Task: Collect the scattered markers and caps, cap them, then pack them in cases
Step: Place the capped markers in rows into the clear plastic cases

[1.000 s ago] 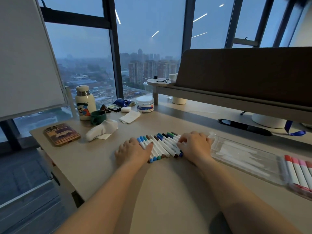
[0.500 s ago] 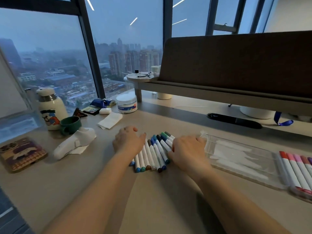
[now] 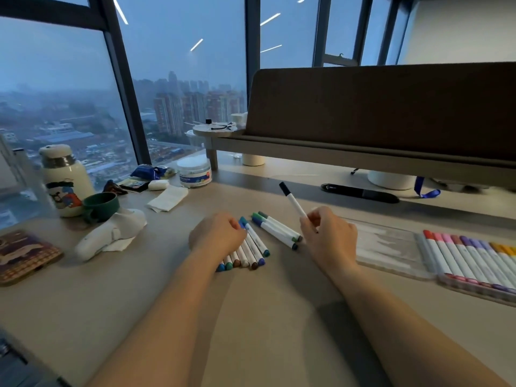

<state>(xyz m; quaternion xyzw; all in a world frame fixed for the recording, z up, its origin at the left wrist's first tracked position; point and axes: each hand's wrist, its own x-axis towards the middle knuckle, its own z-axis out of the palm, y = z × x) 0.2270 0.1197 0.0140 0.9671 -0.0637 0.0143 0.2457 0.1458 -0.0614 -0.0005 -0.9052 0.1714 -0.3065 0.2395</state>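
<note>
While the right hand (image 3: 329,241) pinches a black-capped marker (image 3: 293,201) by the lower barrel between thumb and curled fingers, the marker stands tilted, cap up and leaning left, clear of the desk (image 3: 251,325).

The left hand (image 3: 217,233) lies knuckles-up over the far ends of a row of markers (image 3: 248,255). Its fingers are curled down, but I cannot tell whether they close round any barrel or only press on top. 7 near ends show below the hand: blue, green, brown, pale, dark brown, violet-blue and teal. The row is flat on the desk, barrels side by side and touching.

3 loose markers (image 3: 276,230) lie between the 2 hands, just beside the row. They are side by side and angled, with green and blue caps at the far end.

Right of the right hand, a clear plastic tray (image 3: 388,247) lies flat on the desk. A filled marker case (image 3: 469,255) adjoins its right edge, holding capped red, pink, purple and orange markers in 1 layer.

On the left of the desk are a white bottle (image 3: 65,180), a green cup (image 3: 100,205) just beside it, a white handheld device (image 3: 111,233) on tissue, and a phone (image 3: 25,258) in a patterned case. Further back are a folded tissue (image 3: 167,198) and a white jar (image 3: 195,173). A dark divider panel (image 3: 391,107) stands at the rear right.
</note>
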